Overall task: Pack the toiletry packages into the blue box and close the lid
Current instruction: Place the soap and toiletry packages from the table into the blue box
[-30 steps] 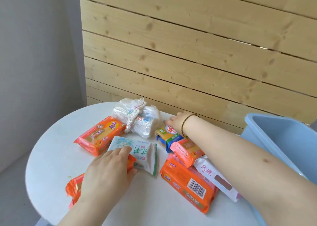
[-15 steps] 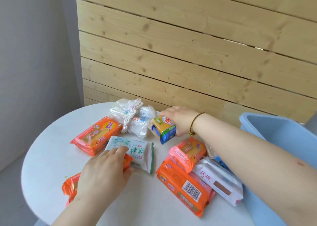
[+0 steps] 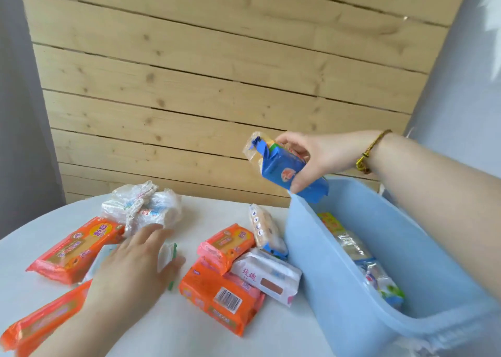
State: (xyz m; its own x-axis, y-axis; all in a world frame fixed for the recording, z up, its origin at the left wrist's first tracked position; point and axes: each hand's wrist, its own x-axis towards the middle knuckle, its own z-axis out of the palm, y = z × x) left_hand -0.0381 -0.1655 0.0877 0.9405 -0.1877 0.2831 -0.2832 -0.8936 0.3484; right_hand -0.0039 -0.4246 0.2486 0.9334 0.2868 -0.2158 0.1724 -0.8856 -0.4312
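Pale pine-plank wall at the back, round white table in front of it, and on the table's right edge sits the open light-blue plastic box – that's our landmark. Up above the box's far-left corner, the right hand, a gold cord bracelet on its wrist, is clamped thumb-and-fingers around a small blue-and-yellow wrapped package, lifted clear of the table, its lower end right at the rim. Inside the box, a few packages already lie along the bottom, too blurred to name. Just left of the box, a cluster: a white wipes pack with pink characters, a small orange pack lying on a large orange pack with a barcode, and a pale spotted pack on edge, nearest the box wall. Further left, the left hand lies flat, fingers spread, palm down on a white-and-green sachet, gripping nothing. Beyond it, well away from the box, a crumpled clear plastic bag, a long orange pack, and another orange pack at the near-left edge
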